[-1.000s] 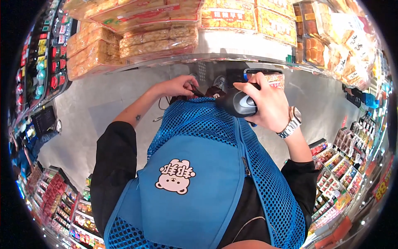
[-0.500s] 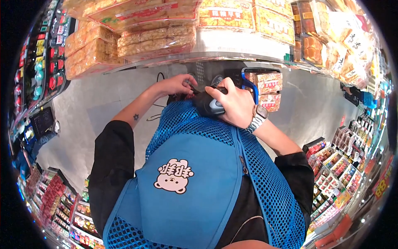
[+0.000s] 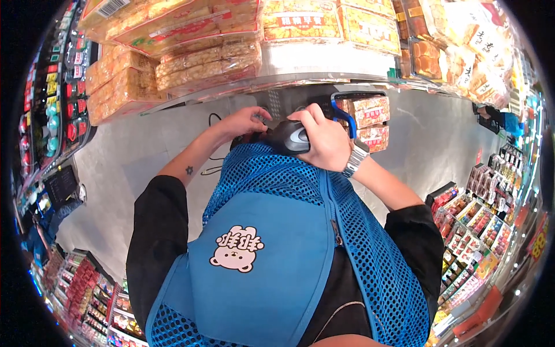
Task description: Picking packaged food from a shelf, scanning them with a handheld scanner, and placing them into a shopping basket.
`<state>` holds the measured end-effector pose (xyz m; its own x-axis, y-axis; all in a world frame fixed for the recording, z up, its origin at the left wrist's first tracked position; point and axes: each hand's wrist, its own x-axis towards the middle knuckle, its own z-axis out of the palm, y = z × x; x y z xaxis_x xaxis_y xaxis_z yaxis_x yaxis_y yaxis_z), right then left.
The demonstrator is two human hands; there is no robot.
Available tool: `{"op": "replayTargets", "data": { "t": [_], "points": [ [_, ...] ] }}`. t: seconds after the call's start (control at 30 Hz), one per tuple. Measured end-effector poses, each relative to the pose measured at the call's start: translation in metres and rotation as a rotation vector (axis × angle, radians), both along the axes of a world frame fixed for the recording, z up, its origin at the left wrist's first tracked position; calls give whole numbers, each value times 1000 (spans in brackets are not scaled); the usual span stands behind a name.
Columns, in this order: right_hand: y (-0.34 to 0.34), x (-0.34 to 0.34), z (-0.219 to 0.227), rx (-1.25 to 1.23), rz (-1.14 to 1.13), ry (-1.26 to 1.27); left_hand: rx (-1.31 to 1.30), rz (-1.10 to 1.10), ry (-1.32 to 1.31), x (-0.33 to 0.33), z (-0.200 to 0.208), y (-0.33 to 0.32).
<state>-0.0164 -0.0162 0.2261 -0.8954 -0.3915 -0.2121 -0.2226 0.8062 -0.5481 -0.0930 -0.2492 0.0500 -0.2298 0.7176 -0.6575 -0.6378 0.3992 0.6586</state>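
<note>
My right hand point(image 3: 324, 139) is wrapped round a black handheld device point(image 3: 287, 139) with a grey rounded patch, held in front of my waist; its exact kind does not show. Close by on the left is my left hand point(image 3: 245, 122), fingers bent together at the device's far left end. Whatever they pinch there is dark and mostly hidden. The blue mesh vest point(image 3: 260, 260) I wear covers the view just below both hands.
Ahead runs a shelf with bagged snack blocks point(image 3: 208, 63) and packaged bread point(image 3: 428, 58). A basket with a blue handle point(image 3: 347, 118) holds snack packs point(image 3: 371, 111) beside my right hand. A thin black cable point(image 3: 211, 151) hangs left of me. Stocked displays stand on both sides.
The view has shifted slightly, with the shelf goods now a little further left. My right hand has turned a little on the device, showing more of its grey patch. Both hands stay close together.
</note>
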Motion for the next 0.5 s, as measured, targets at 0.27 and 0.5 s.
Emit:
{"op": "replayTargets", "data": {
  "t": [0.27, 0.5],
  "points": [
    [5, 11, -34, -98, 33, -183, -17, -49, 104, 4, 10, 20],
    [-32, 6, -77, 170, -70, -215, 92, 2, 760, 15, -21, 13]
  ]
}}
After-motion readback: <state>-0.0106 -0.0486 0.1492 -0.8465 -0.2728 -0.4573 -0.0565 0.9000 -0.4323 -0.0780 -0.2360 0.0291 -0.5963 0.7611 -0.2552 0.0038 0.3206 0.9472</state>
